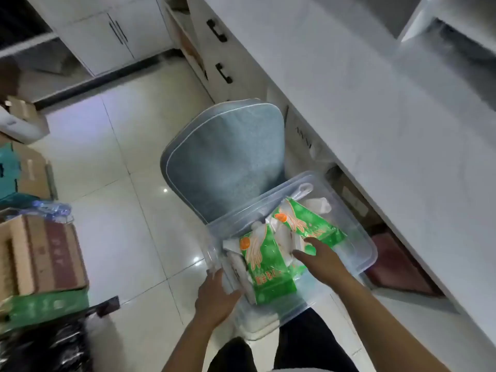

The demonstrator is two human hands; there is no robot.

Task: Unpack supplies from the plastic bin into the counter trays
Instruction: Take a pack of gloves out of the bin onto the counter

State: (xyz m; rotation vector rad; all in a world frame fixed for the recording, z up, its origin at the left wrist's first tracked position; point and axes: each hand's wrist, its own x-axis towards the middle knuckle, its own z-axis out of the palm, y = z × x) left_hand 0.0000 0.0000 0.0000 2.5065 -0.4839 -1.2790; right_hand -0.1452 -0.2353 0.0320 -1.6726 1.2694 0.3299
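Sitting on the chair [228, 157] beside the counter [375, 116], the plastic bin [357, 237] is being steadied by the left hand [214, 299] gripping its rim while the right hand [322, 256], fingers extended, is reaching among green packets [265, 267] not yet unpacked.

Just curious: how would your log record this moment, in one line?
left hand holds bin edge | right hand reaches onto green packets | unpacking underway

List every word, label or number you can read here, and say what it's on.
None can be read.
Green packets in the plastic bin: orange print, too blurred.
Cardboard box at left: printed marks, blurred.
Cabinet front behind the chair: dark marks, illegible.
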